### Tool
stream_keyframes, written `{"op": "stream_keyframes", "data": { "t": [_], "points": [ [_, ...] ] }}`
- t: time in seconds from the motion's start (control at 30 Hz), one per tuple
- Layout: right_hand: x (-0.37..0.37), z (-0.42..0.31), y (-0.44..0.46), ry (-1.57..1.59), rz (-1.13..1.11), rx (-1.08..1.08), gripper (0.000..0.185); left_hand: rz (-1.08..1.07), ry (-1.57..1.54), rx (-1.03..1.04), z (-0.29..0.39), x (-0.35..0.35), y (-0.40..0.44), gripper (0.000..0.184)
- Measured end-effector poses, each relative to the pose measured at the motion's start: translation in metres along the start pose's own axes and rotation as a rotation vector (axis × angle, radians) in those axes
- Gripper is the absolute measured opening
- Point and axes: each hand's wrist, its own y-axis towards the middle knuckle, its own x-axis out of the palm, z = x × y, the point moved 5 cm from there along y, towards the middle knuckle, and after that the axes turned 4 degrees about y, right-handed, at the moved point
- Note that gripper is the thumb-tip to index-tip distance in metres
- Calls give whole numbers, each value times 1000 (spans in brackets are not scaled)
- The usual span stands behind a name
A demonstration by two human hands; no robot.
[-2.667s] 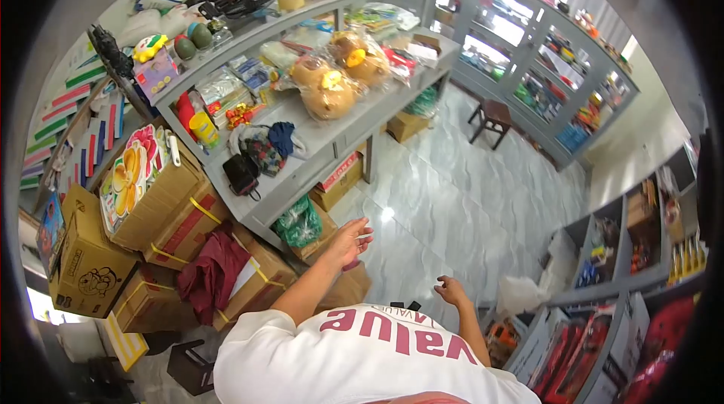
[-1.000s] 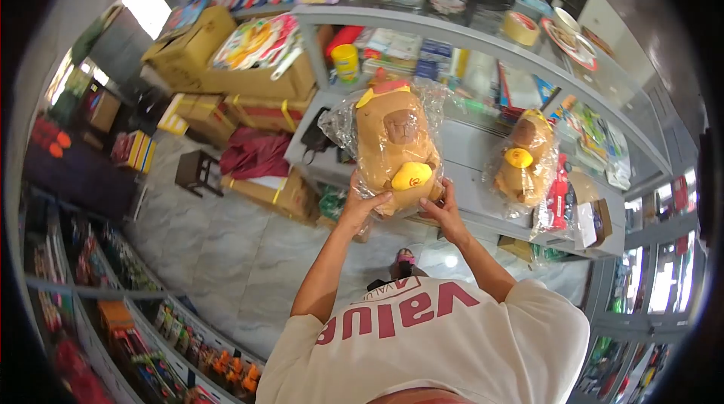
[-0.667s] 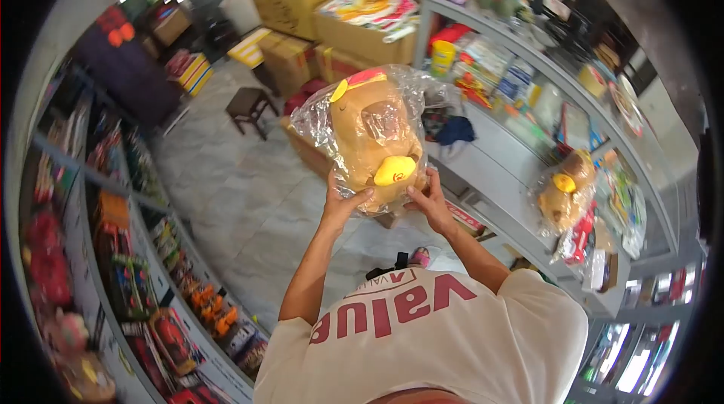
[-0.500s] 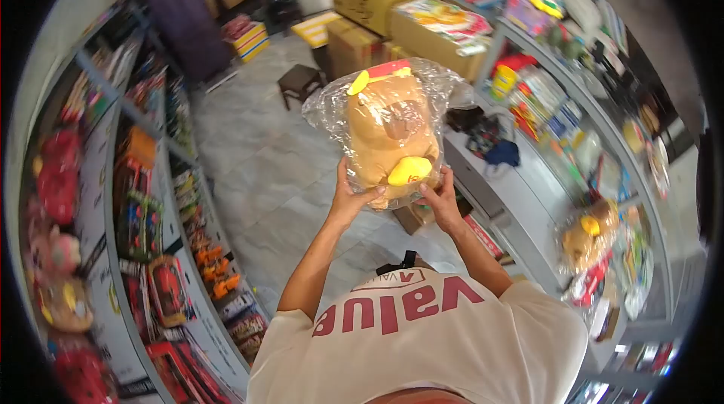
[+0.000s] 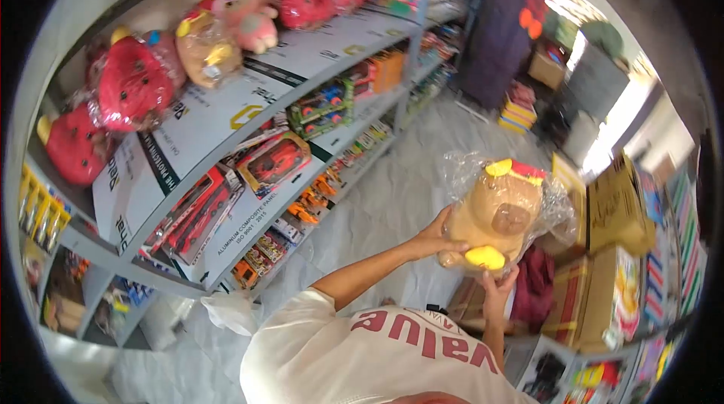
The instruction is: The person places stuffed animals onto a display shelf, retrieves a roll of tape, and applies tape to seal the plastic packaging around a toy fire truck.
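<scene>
A tan capybara plush toy (image 5: pixel 494 211) in a clear plastic bag is held out in front of me, with a red and yellow piece on its head and a yellow patch at its base. My left hand (image 5: pixel 435 238) grips its lower left side. Below its base, my right hand (image 5: pixel 498 283) has its fingers closed on the bottom of the wrapped toy. Part of the fingers of both hands is hidden behind the plush.
On the left, a grey shelf (image 5: pixel 302 95) carries red plush toys (image 5: pixel 136 79), a pink plush toy (image 5: pixel 253 15) and a tan plush toy (image 5: pixel 207 53). Boxed toy vehicles (image 5: pixel 275 162) fill the lower level. Cardboard boxes (image 5: pixel 618 211) stand at right. A white plastic bag (image 5: pixel 230 312) lies on the floor.
My view has swung left, bringing the plush shelf close. The wrapped capybara stays in both hands, now further right in view and turned so its snout shows more clearly.
</scene>
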Motion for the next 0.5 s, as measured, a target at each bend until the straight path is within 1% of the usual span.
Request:
{"op": "stream_keyframes", "data": {
  "t": [0.07,0.1,0.17,0.2,0.23,0.3,0.33,0.4,0.43,0.47,0.5],
  "points": [
    [29,-12,34,-37,-85,92,61,97,78,-5,10,-29,15,102],
    [41,-8,54,-29,-130,90,61,122,40,3,24,-40,19,102],
    [62,4,90,93,-244,100,66,208,85,35,42,-64,27,101],
    [73,9,108,101,-291,110,66,255,114,52,49,-77,27,101],
    [89,14,124,124,-392,144,68,303,125,60,56,-91,24,101],
    [132,14,149,146,-582,187,72,507,243,96,75,-123,8,103],
    [155,16,162,151,-630,201,72,557,249,100,92,-134,-4,103],
    [213,14,177,86,-904,55,74,694,265,167,135,-158,-35,103],
    [249,-1,176,118,-1000,-7,75,772,288,173,151,-173,-52,103],
    [279,-5,180,134,-1032,-5,75,845,312,179,168,-188,-70,103],
    [311,-7,180,80,-1140,2,74,905,394,190,195,-197,-87,102]
  ]
}}
